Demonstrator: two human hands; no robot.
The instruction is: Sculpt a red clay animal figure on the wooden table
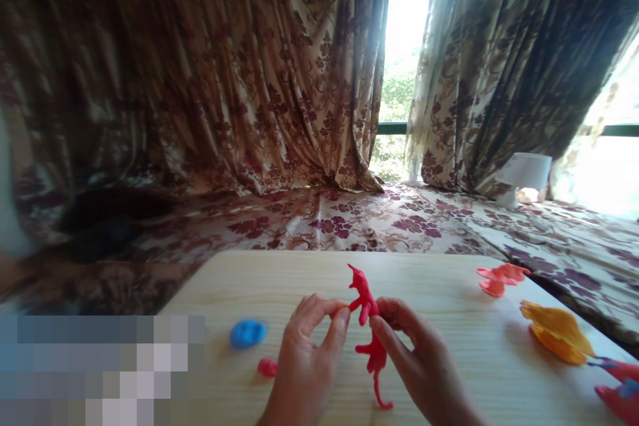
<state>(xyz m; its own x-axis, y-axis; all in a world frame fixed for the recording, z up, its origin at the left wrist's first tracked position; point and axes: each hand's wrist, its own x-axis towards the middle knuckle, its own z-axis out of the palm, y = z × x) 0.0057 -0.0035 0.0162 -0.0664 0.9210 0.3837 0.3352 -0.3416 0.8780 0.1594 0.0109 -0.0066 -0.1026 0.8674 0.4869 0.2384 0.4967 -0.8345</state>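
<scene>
A red modelling-clay animal figure [366, 301] with a pointed head, stubby legs and a long thin tail is held up over the wooden table [239, 286]. My left hand [314, 353] pinches the tip of one of its front limbs between thumb and forefinger. Around the middle of its body, my right hand [417, 346] is closed, thumb in front, hiding part of the torso. The tail hangs down, curling at its end. Left of my left hand lie a small red clay lump [267, 367] and a blue clay piece [247, 333].
On the table's right side stand an orange-pink clay shape [500, 278], a yellow clay piece [558, 333] and a red-and-blue clay piece [622, 389] cut by the frame edge. Beyond are patterned fabric [334, 223], curtains [279, 66] and a white lamp [525, 172].
</scene>
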